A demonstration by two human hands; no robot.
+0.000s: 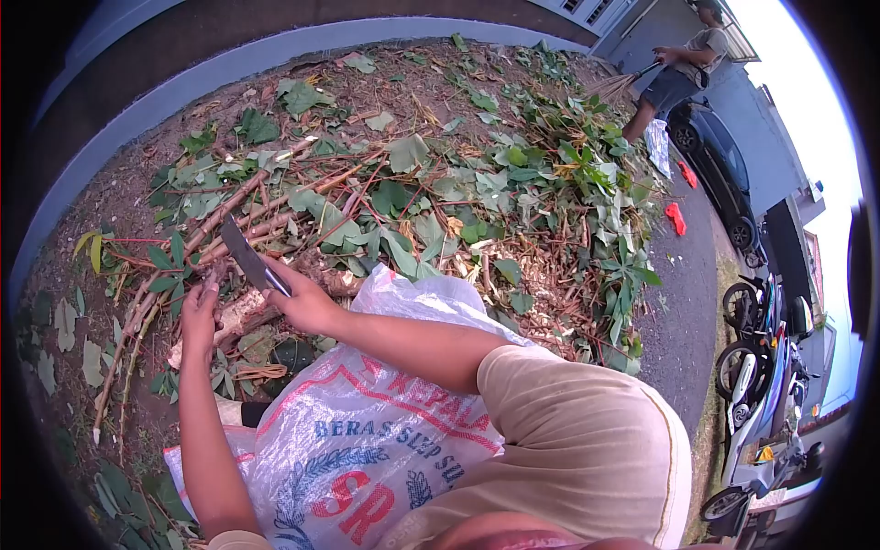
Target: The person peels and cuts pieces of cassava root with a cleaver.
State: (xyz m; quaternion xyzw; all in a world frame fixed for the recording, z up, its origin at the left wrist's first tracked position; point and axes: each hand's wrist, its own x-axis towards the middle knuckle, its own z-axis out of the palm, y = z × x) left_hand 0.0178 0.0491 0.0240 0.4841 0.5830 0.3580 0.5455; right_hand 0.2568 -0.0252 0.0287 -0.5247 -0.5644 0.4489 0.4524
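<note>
My right hand (307,302) grips the handle of a machete (246,252), whose wide dark blade points up and to the left over cut branches. Left of it, my left hand (199,316) has its fingers closed near the blade; what lies between them is too hard to make out. A thick log with chopped, pale wood (240,316) lies beneath and between both hands. Long brown branches (261,197) run past the hands among green leaves. A white woven sack (367,440) with red and blue print spreads across my lap, below my right forearm.
Cut leaves (440,202) and wood chips (550,293) cover the ground ahead. At the upper right stands another person (692,60) with a stick broom (612,87). Motorcycles (756,385) and a dark car (715,151) are parked along the paved lane (678,284). A low wall (275,41) curves behind.
</note>
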